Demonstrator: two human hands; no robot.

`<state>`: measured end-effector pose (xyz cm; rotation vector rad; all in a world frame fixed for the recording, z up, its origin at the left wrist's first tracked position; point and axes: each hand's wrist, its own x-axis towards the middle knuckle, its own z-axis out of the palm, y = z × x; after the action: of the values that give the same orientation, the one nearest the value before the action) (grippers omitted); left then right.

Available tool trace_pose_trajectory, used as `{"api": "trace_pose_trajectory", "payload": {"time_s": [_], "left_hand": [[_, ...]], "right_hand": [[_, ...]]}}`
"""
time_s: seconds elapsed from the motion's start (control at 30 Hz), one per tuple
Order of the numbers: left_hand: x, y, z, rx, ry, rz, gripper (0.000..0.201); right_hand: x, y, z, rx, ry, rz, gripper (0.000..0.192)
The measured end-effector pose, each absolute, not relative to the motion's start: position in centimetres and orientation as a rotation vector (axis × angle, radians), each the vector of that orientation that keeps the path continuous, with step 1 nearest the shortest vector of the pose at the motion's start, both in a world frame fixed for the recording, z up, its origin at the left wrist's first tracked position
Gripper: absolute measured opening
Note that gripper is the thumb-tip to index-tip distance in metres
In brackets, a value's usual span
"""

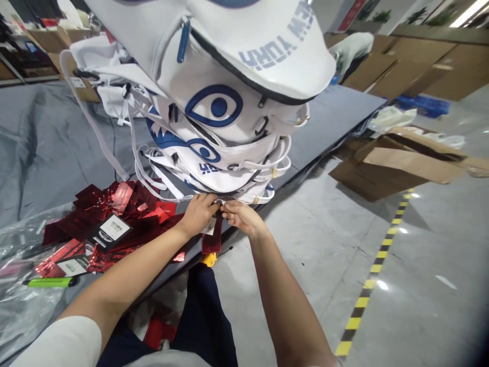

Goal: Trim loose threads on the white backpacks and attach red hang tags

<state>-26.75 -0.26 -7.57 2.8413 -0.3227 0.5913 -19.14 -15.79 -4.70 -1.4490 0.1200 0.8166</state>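
A tall stack of white bags [214,109] with blue eye designs and "New York" lettering stands in front of me, white straps hanging at its sides. At the foot of the stack, my left hand [197,211] pinches the top of a hang tag [212,242], shiny red with a white label, which dangles below the fingers. My right hand [241,216] meets it there, thumb and fingertips pressed together on something small that I cannot make out. Left of my hands lies a heap of red hang tags [110,204], some with black-and-white barcode labels.
A grey cloth [34,137] covers the table. A green marker [51,282] lies on clear plastic at left. On the floor to the right are an open cardboard box [385,168] and black-yellow tape [362,300]. Another person [353,48] bends near boxes behind.
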Motion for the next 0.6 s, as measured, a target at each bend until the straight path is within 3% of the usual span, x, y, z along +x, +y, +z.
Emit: {"api": "trace_pose_trajectory", "payload": {"time_s": [0.17,0.6], "left_hand": [[-26.3,-0.3,-7.6,2.942,-0.404,0.625,0.029],[-25.3,-0.3,-8.7,2.739,-0.401,0.412,0.021]], "right_hand": [[-19.2,-15.7,-5.4,-1.344,0.124,0.766,0.026],[-19.8,-14.6,-7.7,-1.385,0.169,0.469,0.023]]}}
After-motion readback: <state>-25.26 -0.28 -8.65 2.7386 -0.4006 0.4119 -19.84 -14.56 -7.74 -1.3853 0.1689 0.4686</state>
